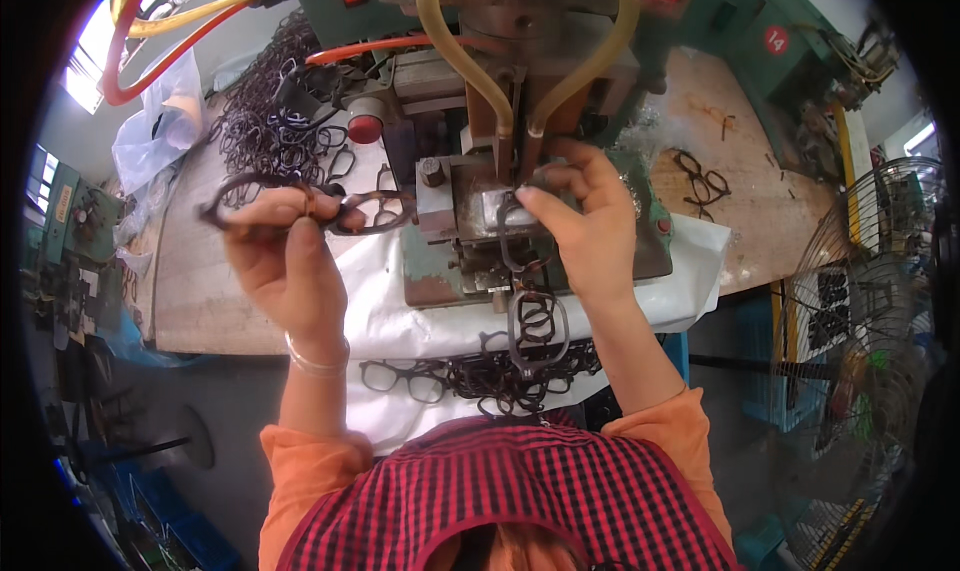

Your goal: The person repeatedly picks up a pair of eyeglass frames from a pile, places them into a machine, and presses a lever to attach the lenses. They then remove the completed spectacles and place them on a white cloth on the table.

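My left hand is raised at the left of the machine, closed around dark brown eyeglass frames; one rim points toward the machine, and how many frames it holds I cannot tell. My right hand reaches to the metal fixture, thumb and fingers pinching the upper end of another dark eyeglass frame. This frame lies across the fixture's front and hangs down toward me. Two tan hoses come down to metal rods just above the right fingertips.
Tangled dark frames are heaped at the back left, near a red push button. More frames lie on white sheeting at my lap. Loose frames rest on the right tabletop. A wire-guarded fan stands right.
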{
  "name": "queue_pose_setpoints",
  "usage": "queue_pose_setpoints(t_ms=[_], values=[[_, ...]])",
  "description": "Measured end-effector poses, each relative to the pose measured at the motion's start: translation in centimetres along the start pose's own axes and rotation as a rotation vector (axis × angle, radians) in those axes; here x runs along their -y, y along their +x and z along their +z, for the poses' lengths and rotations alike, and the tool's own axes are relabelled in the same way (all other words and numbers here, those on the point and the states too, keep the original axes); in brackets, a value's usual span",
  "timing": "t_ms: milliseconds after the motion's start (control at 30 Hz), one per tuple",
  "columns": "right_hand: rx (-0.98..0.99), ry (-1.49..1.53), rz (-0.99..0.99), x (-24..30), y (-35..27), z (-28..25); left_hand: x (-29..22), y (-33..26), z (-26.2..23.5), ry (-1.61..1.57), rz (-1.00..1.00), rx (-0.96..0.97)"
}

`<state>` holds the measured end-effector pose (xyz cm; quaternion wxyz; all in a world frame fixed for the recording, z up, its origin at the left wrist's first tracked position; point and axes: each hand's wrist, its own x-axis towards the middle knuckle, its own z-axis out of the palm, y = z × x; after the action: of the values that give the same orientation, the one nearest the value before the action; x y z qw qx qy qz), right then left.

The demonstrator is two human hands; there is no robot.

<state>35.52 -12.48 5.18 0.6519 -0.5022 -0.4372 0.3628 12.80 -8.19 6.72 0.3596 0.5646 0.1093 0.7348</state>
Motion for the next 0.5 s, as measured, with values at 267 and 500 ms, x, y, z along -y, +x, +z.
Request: queue_pose_setpoints(t_ms=[267,500], values=[[-0.034,-0.044,-0.166,2.6,-3.1,1.9,0.7,2.9,3.2,-0.025,0.034,0.122],[-0.198,-1.253,-0.369,-7.2,-0.1,-9.7,1.4,-1.1,4.2,0.549,0.545,0.794]])
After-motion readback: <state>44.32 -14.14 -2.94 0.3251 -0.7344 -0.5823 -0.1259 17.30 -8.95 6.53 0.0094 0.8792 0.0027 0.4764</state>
